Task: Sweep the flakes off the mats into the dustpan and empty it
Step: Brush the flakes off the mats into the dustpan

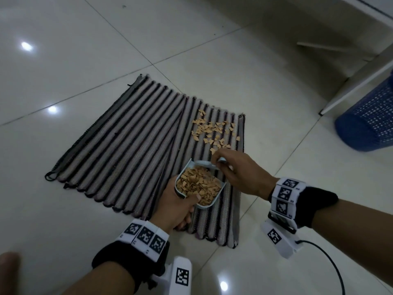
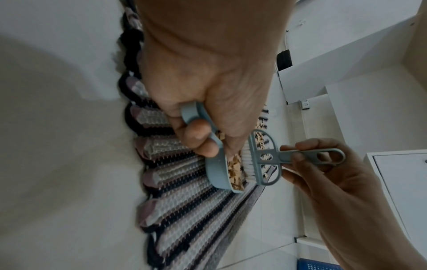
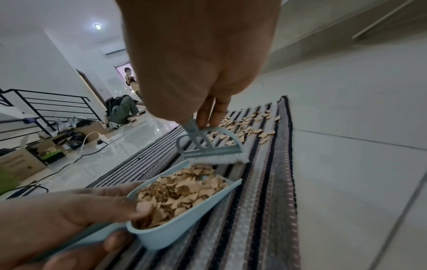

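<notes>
Two striped mats (image 1: 131, 145) lie overlapped on the tiled floor. Tan flakes (image 1: 212, 130) are scattered on the far part of the right mat (image 3: 261, 182). My left hand (image 1: 189, 209) grips the handle of a light blue dustpan (image 1: 207, 204) heaped with flakes, over the near part of that mat. My right hand (image 1: 221, 165) pinches the handle of a small blue brush (image 1: 204, 163). Its white bristles (image 3: 219, 159) sit at the dustpan's (image 3: 184, 228) open mouth, between it and the loose flakes (image 3: 249, 127). The left wrist view shows the brush (image 2: 261, 157) against the dustpan (image 2: 215, 173).
A blue mesh basket (image 1: 368, 120) lies at the right, beside white furniture (image 1: 361, 81). A black cable (image 1: 329, 262) trails from my right wrist. In the right wrist view, boxes and cables (image 3: 57, 146) clutter the floor by a black railing, with people far behind.
</notes>
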